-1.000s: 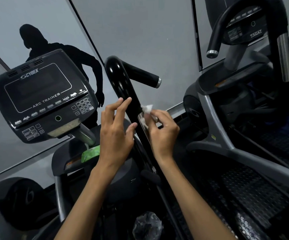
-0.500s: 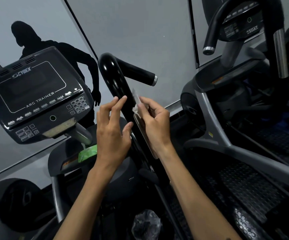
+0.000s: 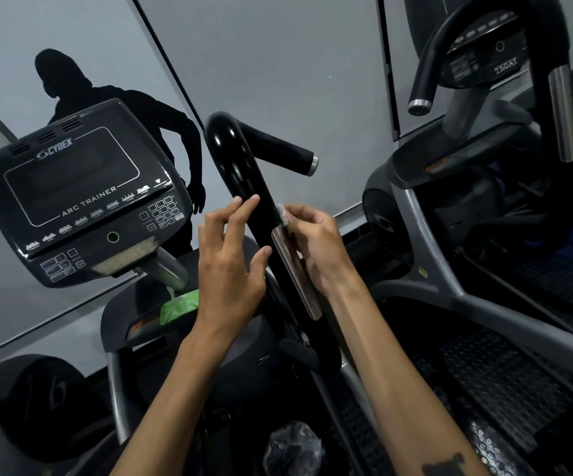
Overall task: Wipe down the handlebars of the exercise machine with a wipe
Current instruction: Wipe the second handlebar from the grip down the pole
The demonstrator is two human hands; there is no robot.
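Head view:
Handlebar (image 3: pixel 243 180): glossy black, centre frame, rising toward 11 o'clock.
Right hand (image 3: pixel 316 242): fingers curled, pinching white wipe (image 3: pixel 283 213) against handlebar's 3 o'clock side, above metal strip (image 3: pixel 295 273).
Left hand (image 3: pixel 230 259): fingers loosely spread, tips touching handlebar's 9 o'clock side, holding nothing.
Console (image 3: pixel 79 204): at 9 o'clock.

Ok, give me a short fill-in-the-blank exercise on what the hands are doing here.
1. The white wipe is pinched by the ____ hand.
2. The wipe is pressed against the glossy black ____.
3. The left hand holds ____.
4. The console reads "ARC ____".

Missing words: right; handlebar; nothing; TRAINER
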